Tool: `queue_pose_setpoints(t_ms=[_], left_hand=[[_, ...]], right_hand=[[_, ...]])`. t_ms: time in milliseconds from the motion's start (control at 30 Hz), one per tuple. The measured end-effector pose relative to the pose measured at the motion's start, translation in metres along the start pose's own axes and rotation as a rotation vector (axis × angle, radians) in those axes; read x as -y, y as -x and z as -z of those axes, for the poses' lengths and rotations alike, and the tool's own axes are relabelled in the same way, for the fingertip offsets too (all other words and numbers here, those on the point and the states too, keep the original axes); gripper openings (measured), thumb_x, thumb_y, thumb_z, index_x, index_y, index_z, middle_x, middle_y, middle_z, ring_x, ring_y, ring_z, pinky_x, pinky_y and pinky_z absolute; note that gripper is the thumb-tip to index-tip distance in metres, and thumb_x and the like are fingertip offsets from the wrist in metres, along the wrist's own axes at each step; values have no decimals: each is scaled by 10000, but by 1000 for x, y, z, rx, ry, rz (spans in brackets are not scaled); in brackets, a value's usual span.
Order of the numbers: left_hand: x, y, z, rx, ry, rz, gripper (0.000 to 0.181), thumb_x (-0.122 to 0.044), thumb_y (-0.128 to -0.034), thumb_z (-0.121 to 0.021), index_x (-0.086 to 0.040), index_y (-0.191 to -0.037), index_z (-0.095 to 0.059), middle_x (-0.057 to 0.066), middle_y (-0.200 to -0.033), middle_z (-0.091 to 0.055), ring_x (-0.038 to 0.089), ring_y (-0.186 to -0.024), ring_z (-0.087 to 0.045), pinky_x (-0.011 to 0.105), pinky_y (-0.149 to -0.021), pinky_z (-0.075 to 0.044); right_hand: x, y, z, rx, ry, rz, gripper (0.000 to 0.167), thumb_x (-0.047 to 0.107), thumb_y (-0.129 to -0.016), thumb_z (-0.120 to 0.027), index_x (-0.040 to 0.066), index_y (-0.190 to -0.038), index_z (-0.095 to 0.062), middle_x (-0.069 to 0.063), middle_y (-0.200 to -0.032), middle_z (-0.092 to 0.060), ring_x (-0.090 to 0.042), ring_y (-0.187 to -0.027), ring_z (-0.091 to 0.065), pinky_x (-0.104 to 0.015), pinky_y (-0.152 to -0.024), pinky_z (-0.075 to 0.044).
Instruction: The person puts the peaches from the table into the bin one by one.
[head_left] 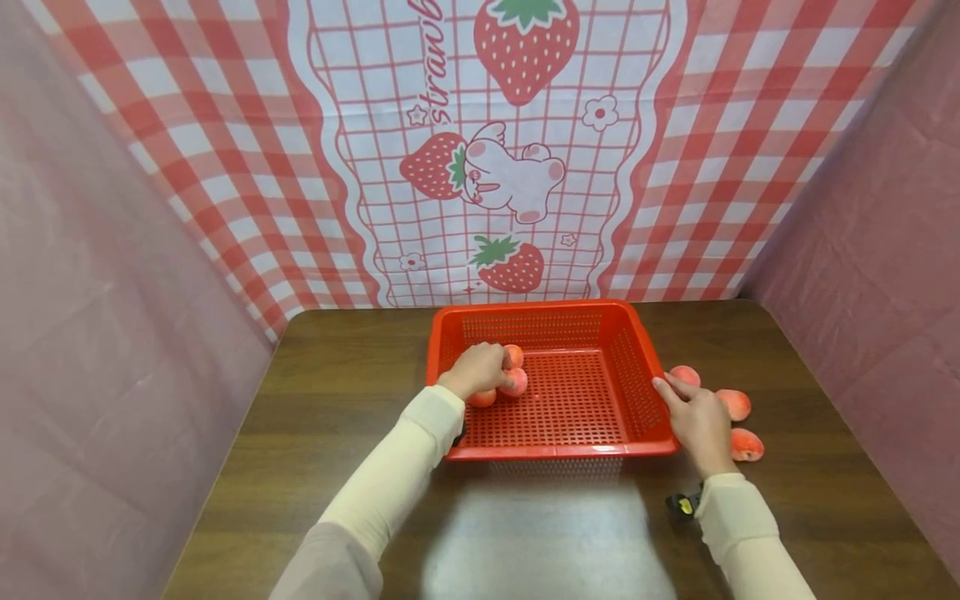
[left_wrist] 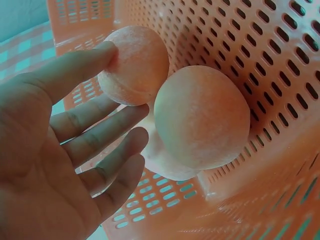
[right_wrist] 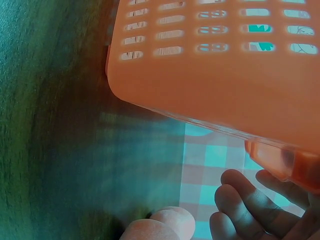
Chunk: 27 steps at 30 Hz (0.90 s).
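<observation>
My left hand (head_left: 478, 371) is inside the red plastic basket (head_left: 540, 451), at its left end. In the left wrist view, its thumb and fingertips pinch a peach (left_wrist: 134, 65). Right beside that one sits a second peach (left_wrist: 202, 117), partly covering a third peach (left_wrist: 167, 162). At the basket's right side, my right hand (head_left: 701, 421) grips the rim, thumb on top. The right wrist view shows the fingers (right_wrist: 250, 207) curled below the rim; the thumb's hold is hidden there.
Outside the basket, near my right hand, lie a peach (head_left: 685, 377), another peach (head_left: 732, 404) and a third peach (head_left: 746, 445). The wooden table (head_left: 330, 400) backs onto a strawberry-printed checked cloth (head_left: 480, 275). Pink cloth hangs on both sides.
</observation>
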<state>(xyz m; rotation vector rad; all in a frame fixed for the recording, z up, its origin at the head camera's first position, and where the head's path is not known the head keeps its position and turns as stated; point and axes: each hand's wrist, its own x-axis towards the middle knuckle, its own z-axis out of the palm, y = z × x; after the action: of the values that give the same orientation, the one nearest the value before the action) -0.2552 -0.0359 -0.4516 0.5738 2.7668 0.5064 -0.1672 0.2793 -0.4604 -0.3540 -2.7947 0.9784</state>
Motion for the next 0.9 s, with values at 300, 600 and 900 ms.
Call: queue_pose_setpoints(t_ms=[300,600,900], left_hand=[[-2,3,-2,50,-6,26,256,-305,-837,-765,-136,-1024,-727,18,-1025,-710,156,-871,-596,305,-804,-492],[-1,3,-4,69,-19,48,206,-325,-834,-764,-161,-945,-710,10,-962,-680,145,-801,-551,282,-746,-464],[0,4,-5,74,25,78,189,-317,-832,-761,-176,-922,-674,-6,-913,-632,158,-782,-523,285,-721,-443]], right_hand=[[-1,0,0,3,0,-7,542,486,-968,-528,68,-1305,-602,-248,-1206,-630,-461,-1037,-602,-481,-785,-467],[-1,0,1,25,7,-12,569,512,-968,-508,77,-1326,-587,-248,-1213,-630,-423,-1001,-609,-396,-739,-429],[-1,1,0,25,12,-14,575,517,-968,-503,76,-1329,-583,-255,-1121,-677,-367,-864,-598,-335,-664,-381]])
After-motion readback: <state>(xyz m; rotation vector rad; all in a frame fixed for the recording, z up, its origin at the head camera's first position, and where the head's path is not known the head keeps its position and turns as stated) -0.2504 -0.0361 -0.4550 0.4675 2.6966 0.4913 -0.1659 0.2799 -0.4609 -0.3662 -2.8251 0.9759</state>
